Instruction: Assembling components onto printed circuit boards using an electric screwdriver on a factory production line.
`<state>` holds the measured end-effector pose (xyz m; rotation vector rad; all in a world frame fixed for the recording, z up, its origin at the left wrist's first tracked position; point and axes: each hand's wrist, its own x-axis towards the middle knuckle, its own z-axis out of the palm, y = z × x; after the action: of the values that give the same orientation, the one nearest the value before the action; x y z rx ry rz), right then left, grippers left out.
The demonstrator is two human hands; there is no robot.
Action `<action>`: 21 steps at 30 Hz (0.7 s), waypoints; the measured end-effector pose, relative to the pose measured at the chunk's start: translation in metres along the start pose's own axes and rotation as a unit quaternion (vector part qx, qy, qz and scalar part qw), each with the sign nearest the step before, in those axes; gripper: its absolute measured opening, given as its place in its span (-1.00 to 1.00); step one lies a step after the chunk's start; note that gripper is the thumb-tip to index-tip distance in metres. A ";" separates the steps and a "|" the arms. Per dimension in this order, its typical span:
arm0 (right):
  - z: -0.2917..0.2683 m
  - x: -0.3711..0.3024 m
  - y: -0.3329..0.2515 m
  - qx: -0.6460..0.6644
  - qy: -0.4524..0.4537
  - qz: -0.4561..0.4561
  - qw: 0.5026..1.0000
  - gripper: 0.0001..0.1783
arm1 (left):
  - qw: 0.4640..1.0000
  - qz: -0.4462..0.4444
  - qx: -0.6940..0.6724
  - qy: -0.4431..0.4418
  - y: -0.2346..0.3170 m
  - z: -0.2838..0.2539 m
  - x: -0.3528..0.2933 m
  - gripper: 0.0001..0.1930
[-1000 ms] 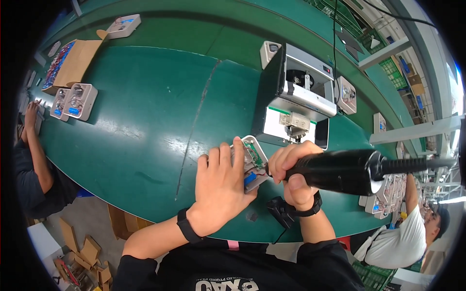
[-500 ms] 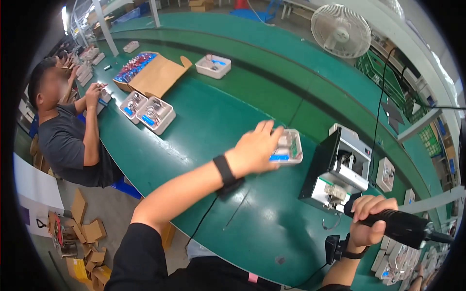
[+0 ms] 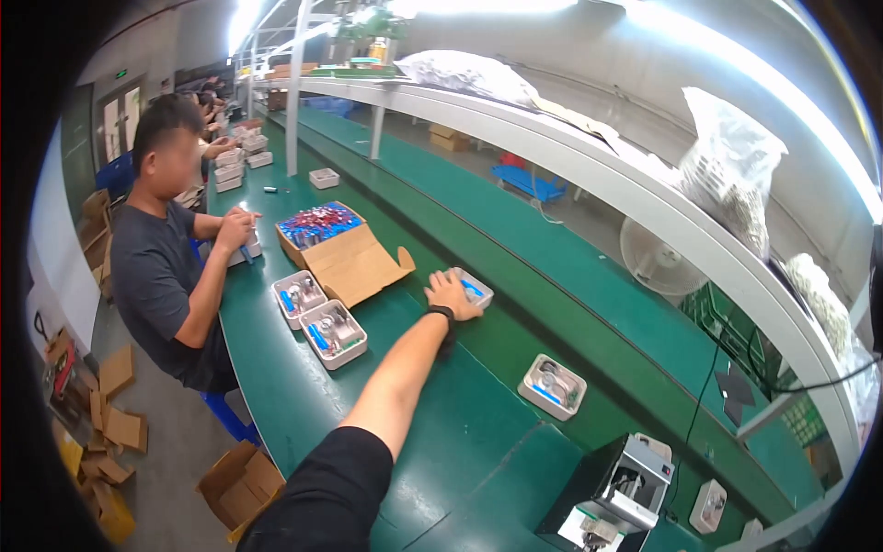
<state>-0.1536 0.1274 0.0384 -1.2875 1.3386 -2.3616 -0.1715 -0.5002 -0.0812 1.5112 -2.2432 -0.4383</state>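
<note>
My left hand (image 3: 451, 296), with a black band at the wrist, stretches far forward across the bench. Its fingers and thumb straddle the near side of a small white plastic case (image 3: 476, 286), gripping it; a blue cell shows inside, and the hand hides the rest. Nearer to me, another white case (image 3: 553, 387) rests on the green belt with a blue cell, wires and a green board in it. Two similar open cases (image 3: 333, 335) (image 3: 299, 298) sit side by side on the bench, left of my arm. My right hand is out of view.
An opened carton (image 3: 322, 224) of blue cells with red wires stands beside the cases. A black and silver bench machine (image 3: 614, 497) is at lower right. Above the belt runs a white shelf (image 3: 552, 138) with bags. A co-worker (image 3: 175, 248) sits at left, handling a part.
My left hand has let go of the nearer case, left on the belt, and moved forward to the farther one. The view has swung up and left; my right hand and its black electric screwdriver left it.
</note>
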 end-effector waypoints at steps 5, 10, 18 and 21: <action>-0.009 -0.018 -0.026 0.019 0.049 0.096 0.994 -0.51 | 0.982 0.153 -0.054 -0.100 0.025 -0.052 -0.029 0.19; -0.005 0.002 -0.013 0.106 -0.097 -0.008 0.990 -0.26 | 0.876 0.416 -0.133 -0.205 0.023 -0.084 -0.158 0.10; 0.069 0.010 -0.004 0.019 0.007 0.015 1.000 -0.47 | 0.729 0.547 -0.148 -0.383 0.013 -0.132 -0.402 -0.05; 0.067 -0.001 -0.001 0.008 0.025 0.069 0.997 -0.46 | 0.701 0.569 -0.165 -0.398 0.022 -0.125 -0.427 -0.03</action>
<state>-0.1039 0.0856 0.0550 -1.0996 1.3732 -2.3201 0.0152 -0.0996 -0.0265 -0.5438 -2.9021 -1.0801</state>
